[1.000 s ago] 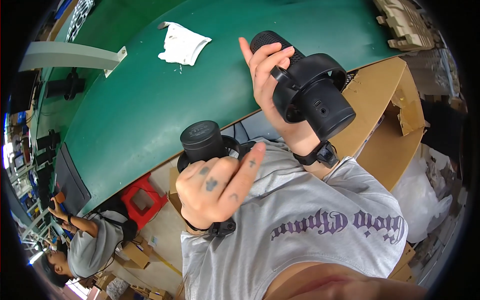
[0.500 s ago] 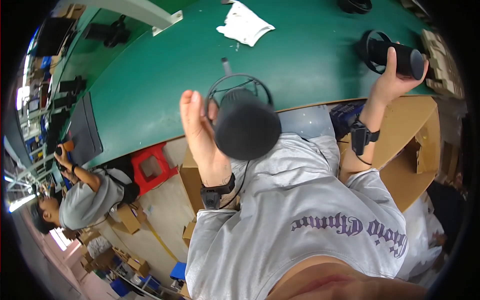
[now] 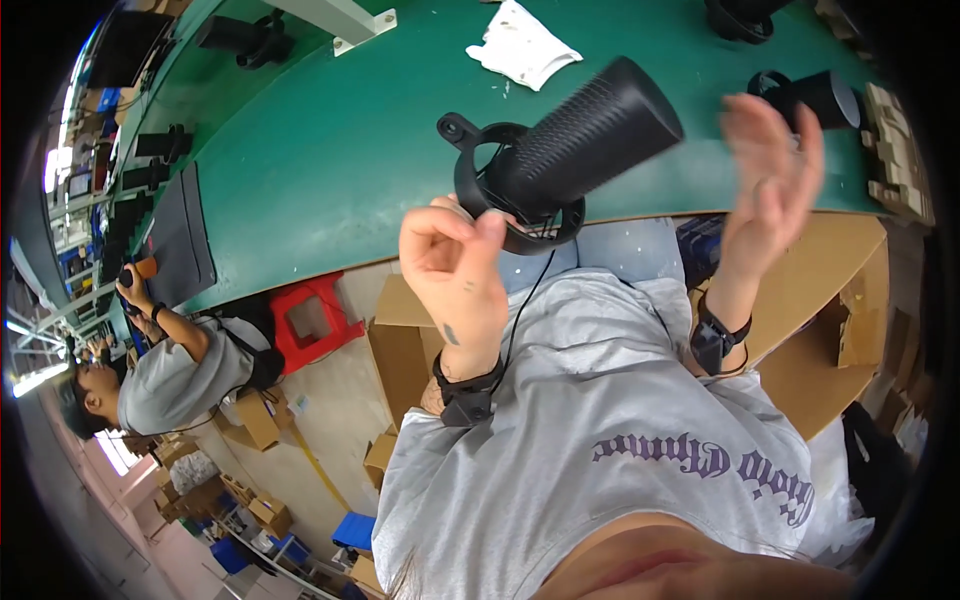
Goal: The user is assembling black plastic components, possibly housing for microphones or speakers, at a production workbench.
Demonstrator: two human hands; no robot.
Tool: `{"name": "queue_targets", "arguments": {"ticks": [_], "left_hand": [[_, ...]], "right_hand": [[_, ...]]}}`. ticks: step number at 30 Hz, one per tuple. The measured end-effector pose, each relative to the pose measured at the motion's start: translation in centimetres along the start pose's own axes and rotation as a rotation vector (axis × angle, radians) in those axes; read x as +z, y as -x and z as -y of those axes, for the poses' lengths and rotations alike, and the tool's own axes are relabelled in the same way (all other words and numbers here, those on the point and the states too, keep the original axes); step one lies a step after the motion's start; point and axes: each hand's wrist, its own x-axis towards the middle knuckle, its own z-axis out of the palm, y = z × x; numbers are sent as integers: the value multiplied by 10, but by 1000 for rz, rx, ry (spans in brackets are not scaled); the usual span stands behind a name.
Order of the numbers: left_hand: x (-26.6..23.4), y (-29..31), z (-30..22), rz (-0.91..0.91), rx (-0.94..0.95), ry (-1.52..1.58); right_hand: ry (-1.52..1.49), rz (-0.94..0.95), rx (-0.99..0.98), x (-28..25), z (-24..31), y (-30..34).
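Left hand (image 3: 455,265): grip pinched on the ring mount (image 3: 468,182) of a black microphone (image 3: 590,140), thumb and fingers at the lower left of the ring. Mic is held up over the near edge of the green bench (image 3: 330,190), tilted, blunt end toward upper right. Ring goes around the body; a round lug with a hole sticks out at its upper left.

Right hand (image 3: 770,190): grip spread wide, fingers apart and blurred, just by a second microphone (image 3: 825,100). Fingers overlap it in view; can't tell if they touch. That mic lies on its side on the bench, own ring around it, end face to the right.

Also on the bench: another black ringed unit (image 3: 742,22) near the far edge of view, white glove-like cloth (image 3: 525,45) beyond the held mic, beige molded tray (image 3: 895,155) at far right, dark mat (image 3: 180,240) at left.

Off the bench: cardboard box (image 3: 830,340) by the right forearm, red stool (image 3: 310,335) at left, co-worker in grey (image 3: 175,385) beyond it.
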Motion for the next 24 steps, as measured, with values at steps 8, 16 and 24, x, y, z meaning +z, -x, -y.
{"name": "queue_targets", "arguments": {"ticks": [8,16,24], "left_hand": [[-1,19,13,442,341,-140],[-1,16,-4,609,439,-198],[16,-11,-17,294,-267,-434]], "right_hand": [[-755,328,109,54,4,44],[-851,459,-105,40,24,38],[-892,454,-234,40,30,42]]}}
